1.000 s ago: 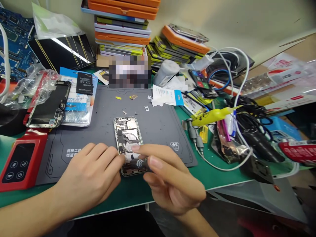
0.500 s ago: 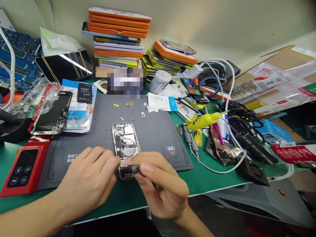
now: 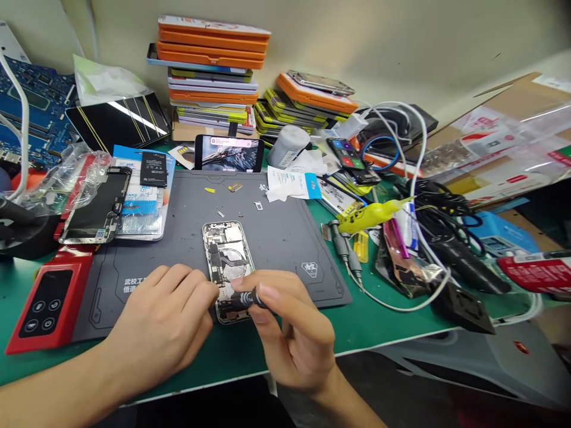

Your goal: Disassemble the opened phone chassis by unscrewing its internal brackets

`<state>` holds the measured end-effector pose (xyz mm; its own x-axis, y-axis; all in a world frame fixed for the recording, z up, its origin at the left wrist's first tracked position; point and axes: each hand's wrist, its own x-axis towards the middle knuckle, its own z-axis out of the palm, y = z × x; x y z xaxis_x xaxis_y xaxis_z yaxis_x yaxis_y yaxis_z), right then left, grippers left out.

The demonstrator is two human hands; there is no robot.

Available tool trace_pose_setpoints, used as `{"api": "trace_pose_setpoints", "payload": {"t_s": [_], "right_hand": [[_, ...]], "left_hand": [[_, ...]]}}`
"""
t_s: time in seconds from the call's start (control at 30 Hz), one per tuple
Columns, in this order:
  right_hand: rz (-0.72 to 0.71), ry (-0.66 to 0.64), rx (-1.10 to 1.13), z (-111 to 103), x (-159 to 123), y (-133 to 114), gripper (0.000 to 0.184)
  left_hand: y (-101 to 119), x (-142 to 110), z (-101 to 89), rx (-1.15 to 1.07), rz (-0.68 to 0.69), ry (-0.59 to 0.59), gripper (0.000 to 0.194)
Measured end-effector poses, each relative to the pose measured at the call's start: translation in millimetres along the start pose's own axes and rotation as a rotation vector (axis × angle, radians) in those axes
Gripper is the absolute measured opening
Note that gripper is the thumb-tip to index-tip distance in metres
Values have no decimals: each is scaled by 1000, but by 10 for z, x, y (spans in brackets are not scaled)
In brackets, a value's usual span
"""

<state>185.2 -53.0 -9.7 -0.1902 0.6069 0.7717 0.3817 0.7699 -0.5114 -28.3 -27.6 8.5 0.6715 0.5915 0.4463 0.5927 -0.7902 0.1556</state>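
An opened phone (image 3: pixel 231 249) lies on the dark grey mat with its inner parts exposed. At its lower left edge is my left hand (image 3: pixel 167 312), fingers curled and pressed together; whatever they pinch is hidden. My right hand (image 3: pixel 297 333) grips a small dark screwdriver (image 3: pixel 247 299) with grey rings between thumb and fingers, over the phone's lower end. The screwdriver lies nearly level and its tip cannot be made out. Above the phone on the mat are a small tray-like frame (image 3: pixel 258 205) and tiny parts (image 3: pixel 235 187).
A removed screen (image 3: pixel 96 208) leans over a red device (image 3: pixel 47 309) on the left. A battery (image 3: pixel 153 169) rests on blue packaging. Behind the mat (image 3: pixel 285 249) stands a lit phone (image 3: pixel 229 156). Cables (image 3: pixel 439 279) and a yellow blower-like tool (image 3: pixel 372 217) crowd the right.
My right hand has turned slightly, and the screwdriver has shifted a little right and up, showing more of its ringed handle. My left hand stays nearly in place.
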Motion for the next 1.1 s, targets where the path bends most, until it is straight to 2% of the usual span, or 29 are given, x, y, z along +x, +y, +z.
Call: {"api": "trace_pose_setpoints", "payload": {"t_s": [0.2,0.3,0.37,0.43,0.6,0.9,1.1], "right_hand": [[-12,58,-63,-40,-9,14,67],[9,45,19,-63,10,24,53],[6,30,65,-72,32,25,52],[-7,35,40,-78,51,24,57],[-19,28,-4,-87,53,18,45],[-14,-23,9,-88,92,-3,47],[-17,52,-45,-65,78,-8,50]], "left_hand": [[-10,-7,16,-11,-6,-11,20],[-7,7,4,-7,0,-13,21],[-4,13,-3,-6,3,-14,20],[-3,13,-6,-3,4,-14,20],[-1,16,-4,5,10,-18,20],[-10,14,-3,-5,20,-26,18],[-3,8,-3,6,22,-25,18]]}}
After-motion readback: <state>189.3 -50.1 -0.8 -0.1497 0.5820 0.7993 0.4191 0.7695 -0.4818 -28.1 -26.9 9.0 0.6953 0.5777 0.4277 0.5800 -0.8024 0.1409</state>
